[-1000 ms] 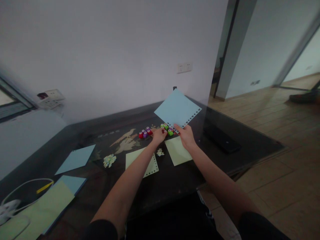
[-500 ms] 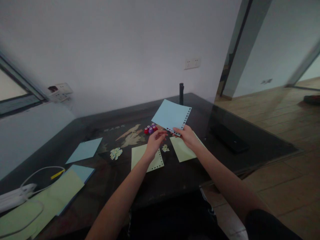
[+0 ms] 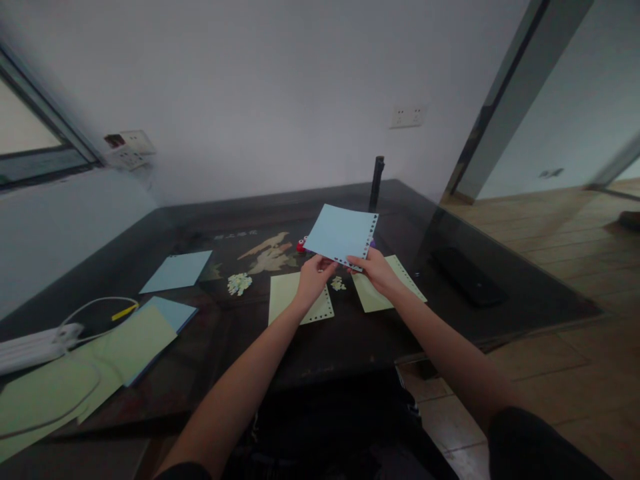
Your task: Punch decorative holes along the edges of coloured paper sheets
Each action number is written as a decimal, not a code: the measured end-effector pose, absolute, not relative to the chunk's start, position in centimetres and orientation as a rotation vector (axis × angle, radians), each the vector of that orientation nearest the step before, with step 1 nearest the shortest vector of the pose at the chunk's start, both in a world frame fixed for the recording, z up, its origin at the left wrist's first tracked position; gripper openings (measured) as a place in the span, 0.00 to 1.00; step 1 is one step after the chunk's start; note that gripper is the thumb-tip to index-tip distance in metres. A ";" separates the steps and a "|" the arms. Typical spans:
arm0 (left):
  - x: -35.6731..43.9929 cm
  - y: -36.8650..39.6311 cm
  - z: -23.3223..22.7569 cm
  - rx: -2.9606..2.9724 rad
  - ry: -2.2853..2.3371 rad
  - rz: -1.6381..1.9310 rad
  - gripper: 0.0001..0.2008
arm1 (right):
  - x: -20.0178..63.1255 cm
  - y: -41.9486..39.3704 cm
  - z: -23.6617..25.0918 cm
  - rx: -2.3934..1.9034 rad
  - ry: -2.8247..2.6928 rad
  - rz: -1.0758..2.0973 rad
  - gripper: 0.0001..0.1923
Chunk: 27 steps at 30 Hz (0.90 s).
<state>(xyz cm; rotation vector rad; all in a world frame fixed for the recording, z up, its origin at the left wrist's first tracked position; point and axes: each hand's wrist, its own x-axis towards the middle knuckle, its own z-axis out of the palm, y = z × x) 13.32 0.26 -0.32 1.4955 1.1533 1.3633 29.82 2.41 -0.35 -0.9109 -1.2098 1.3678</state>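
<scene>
head view: both the left hand [image 3: 313, 273] and right hand [image 3: 376, 270] pinch the punched blue sheet [image 3: 341, 235] above the far middle of the tabletop [image 3: 350, 340], and i think uneven pulling could tear its perforated edge.

Two bare forearms enter from the lower edge of the frame and narrow toward the centre. The left hand [image 3: 311, 279] and right hand [image 3: 379, 272] are ungloved, with no rings, watch or bands to be seen at the wrists. A dark, short sleeve [image 3: 540, 445] covers the right upper arm at the lower right corner; its cuff ends above the elbow. A sliver of matching dark sleeve shows at the lower left, at the frame's bottom edge. Between the arms, at lower centre, lies dark clothing [image 3: 335, 427] on the lap, with a faint pale marking near its right edge; details are blurred.
</scene>
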 end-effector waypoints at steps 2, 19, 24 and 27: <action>13.3 0.1 -0.3 1.399 1.138 1.358 0.08 | 29.8 2.3 -0.3 -0.908 -1.226 1.353 0.17; 13.8 -1.1 0.5 0.936 0.984 1.277 0.15 | 29.7 2.0 0.4 -0.963 -1.359 1.106 0.12; 13.7 -0.8 0.1 0.854 0.929 1.254 0.15 | 29.7 1.8 0.7 -0.975 -1.364 1.090 0.12; 13.7 -0.8 0.1 0.816 0.892 1.229 0.14 | 29.7 1.8 0.7 -0.974 -1.360 1.095 0.12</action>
